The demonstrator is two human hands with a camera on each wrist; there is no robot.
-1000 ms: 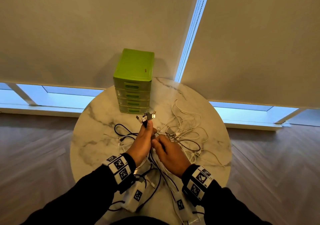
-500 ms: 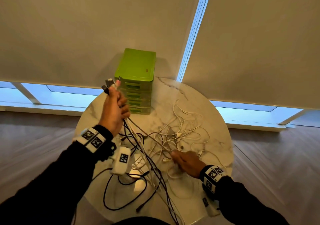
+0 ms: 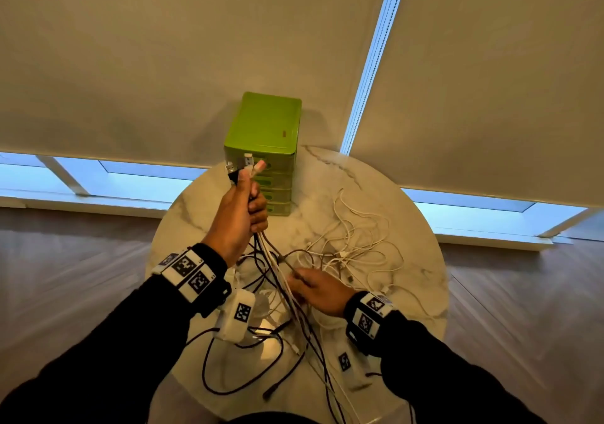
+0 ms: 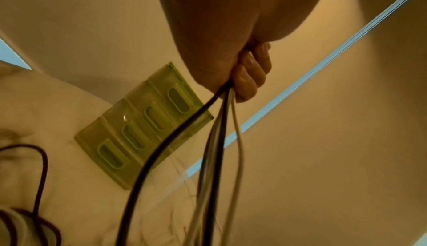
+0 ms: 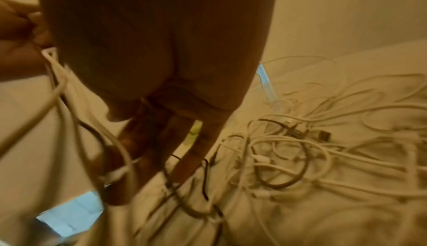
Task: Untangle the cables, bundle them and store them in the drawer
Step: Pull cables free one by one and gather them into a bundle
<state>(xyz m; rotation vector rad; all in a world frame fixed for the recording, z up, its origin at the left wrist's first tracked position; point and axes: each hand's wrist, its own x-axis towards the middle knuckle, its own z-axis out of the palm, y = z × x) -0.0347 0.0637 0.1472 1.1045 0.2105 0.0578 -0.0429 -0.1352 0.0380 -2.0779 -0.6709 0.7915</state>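
My left hand (image 3: 242, 207) is raised in front of the green drawer unit (image 3: 264, 149) and grips a bunch of black and white cables (image 3: 271, 260), their plugs (image 3: 246, 165) sticking out above the fist. In the left wrist view the curled fingers (image 4: 249, 78) clamp the strands (image 4: 217, 140), which hang down to the table. My right hand (image 3: 313, 284) is low over the table, its straight fingers (image 5: 191, 151) among the hanging strands, with one white cable (image 5: 120, 173) running across them. A loose tangle of white cables (image 3: 356, 247) lies to its right.
The round marble table (image 3: 415, 299) carries everything. All the unit's drawers (image 4: 138, 131) are shut. A black cable loop (image 3: 242, 387) lies at the near edge, with some strands trailing off the table. Window blinds hang behind, and wooden floor surrounds the table.
My left hand lifted the bunch of cable ends from table height up and then right, in front of the drawers. My right hand let go, moved right, then slid back left into the strands.
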